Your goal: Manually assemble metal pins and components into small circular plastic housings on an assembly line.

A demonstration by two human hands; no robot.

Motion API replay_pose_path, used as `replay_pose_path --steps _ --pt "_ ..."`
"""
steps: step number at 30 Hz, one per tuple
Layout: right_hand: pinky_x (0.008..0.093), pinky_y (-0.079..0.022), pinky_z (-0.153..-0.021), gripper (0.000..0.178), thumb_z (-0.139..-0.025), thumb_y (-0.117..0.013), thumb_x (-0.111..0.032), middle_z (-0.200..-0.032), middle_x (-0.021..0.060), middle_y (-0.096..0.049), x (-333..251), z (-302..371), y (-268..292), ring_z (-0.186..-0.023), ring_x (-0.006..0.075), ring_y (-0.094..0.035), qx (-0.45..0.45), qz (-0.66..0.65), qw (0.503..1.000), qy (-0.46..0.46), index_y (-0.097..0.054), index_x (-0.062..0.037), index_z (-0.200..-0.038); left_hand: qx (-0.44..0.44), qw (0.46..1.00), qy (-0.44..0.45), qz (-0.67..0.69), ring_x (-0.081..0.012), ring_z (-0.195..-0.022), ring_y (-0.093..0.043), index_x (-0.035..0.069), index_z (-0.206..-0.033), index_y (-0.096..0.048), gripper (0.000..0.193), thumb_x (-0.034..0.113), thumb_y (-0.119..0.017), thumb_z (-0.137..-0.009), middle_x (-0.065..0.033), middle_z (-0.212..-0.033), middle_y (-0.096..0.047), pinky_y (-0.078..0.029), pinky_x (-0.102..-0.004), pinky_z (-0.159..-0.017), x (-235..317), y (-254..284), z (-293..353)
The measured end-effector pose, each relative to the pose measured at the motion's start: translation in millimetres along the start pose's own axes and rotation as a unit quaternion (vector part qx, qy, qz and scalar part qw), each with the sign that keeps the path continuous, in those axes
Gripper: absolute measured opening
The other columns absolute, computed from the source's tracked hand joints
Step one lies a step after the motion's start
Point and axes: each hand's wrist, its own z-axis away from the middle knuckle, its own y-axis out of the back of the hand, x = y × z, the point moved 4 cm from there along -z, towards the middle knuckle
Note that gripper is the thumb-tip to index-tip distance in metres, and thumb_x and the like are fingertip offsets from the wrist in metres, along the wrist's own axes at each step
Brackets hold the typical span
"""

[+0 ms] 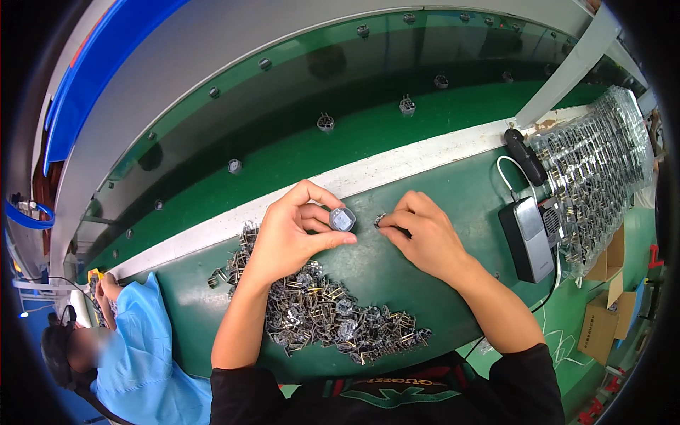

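At the near edge of the green worktop (425,297), a heap of small metal parts (326,312) lies spread under the person's left forearm. Just beyond it, the left hand (290,237) grips a small round grey component (342,219) between thumb and fingers. Close beside it, the right hand (421,234) pinches a tiny metal piece (380,219) at its fingertips, just apart from the component. Toward the right edge sit a dark box-shaped device (528,237) with a white cable and a stack of clear trays (602,163). Farther off, past a white strip (397,166), single components (406,106) stand spaced along a green conveyor belt (453,117).
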Motion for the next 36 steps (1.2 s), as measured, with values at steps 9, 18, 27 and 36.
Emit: replay_pose_path --steps 9,18,27,36 --pt "0.0360 -0.051 -0.066 0.017 -0.080 -0.079 0.000 -0.088 0.0068 -0.065 5 -3 6 -0.079 0.0245 -0.063 0.020 -0.026 0.999 0.029 -0.073 -0.0043 -0.096 0.014 0.999 0.014 -0.048 -0.0115 -0.090 -0.070 -0.001 -0.102 -0.062 0.038 -0.007 -0.086 -0.073 -0.0132 -0.109 -0.070 -0.059 -0.0251 -0.078 8 -17 5" --pt "0.0321 -0.048 -0.058 0.021 -0.075 -0.080 0.003 -0.087 0.0048 -0.066 -38 -5 26 -0.071 0.0216 -0.063 0.149 -0.135 0.975 0.100 -0.070 -0.0041 -0.092 0.020 0.998 0.034 -0.044 -0.0123 -0.086 -0.073 -0.001 -0.102 -0.062 0.034 -0.005 -0.085 -0.077 -0.0101 -0.097 -0.074 -0.060 -0.0258 -0.076 -4 -40 11" --pt "0.0316 -0.045 -0.051 0.022 -0.073 -0.079 0.001 -0.081 0.0013 -0.060 -42 -1 19 -0.063 0.0186 -0.055 0.158 -0.053 0.981 0.095 -0.069 -0.0060 -0.091 0.009 0.998 0.043 -0.051 -0.0090 -0.082 -0.071 0.000 -0.101 -0.062 0.031 -0.004 -0.082 -0.079 -0.0089 -0.095 -0.074 -0.059 -0.0254 -0.074 -1 -49 13" --pt "0.0312 -0.046 -0.052 0.036 -0.077 -0.079 -0.006 -0.094 0.0052 -0.060 -37 -1 13 -0.069 0.0193 -0.056 0.124 -0.009 0.983 0.137 -0.070 -0.0035 -0.111 0.100 0.952 -0.121 -0.261 -0.0152 -0.077 -0.062 0.005 -0.102 -0.072 0.037 -0.002 -0.085 -0.067 -0.0059 -0.097 -0.067 -0.054 -0.0290 -0.073 11 -44 7"
